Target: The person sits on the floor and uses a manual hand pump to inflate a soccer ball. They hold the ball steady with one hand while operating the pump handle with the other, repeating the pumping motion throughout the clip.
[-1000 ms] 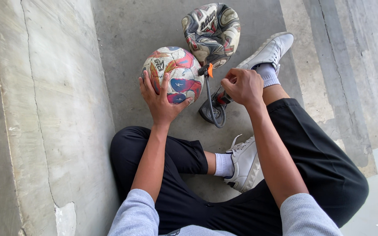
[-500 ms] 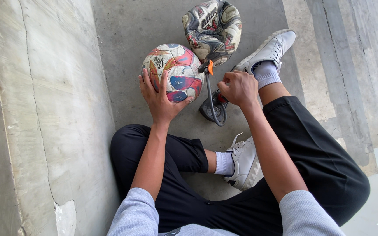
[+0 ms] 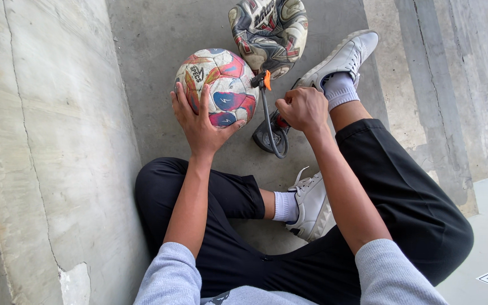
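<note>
Concrete floor (image 3: 159, 68); pump (image 3: 271, 127) upright, hose (image 3: 266, 107) toward ball (image 3: 217, 86)

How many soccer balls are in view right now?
2. One round soccer ball sits on the concrete under the left hand. A second, caved-in soccer ball lies just beyond it, near the white sneaker. None appear hidden.

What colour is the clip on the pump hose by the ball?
Orange clip, on the dark hose; head view.
</note>
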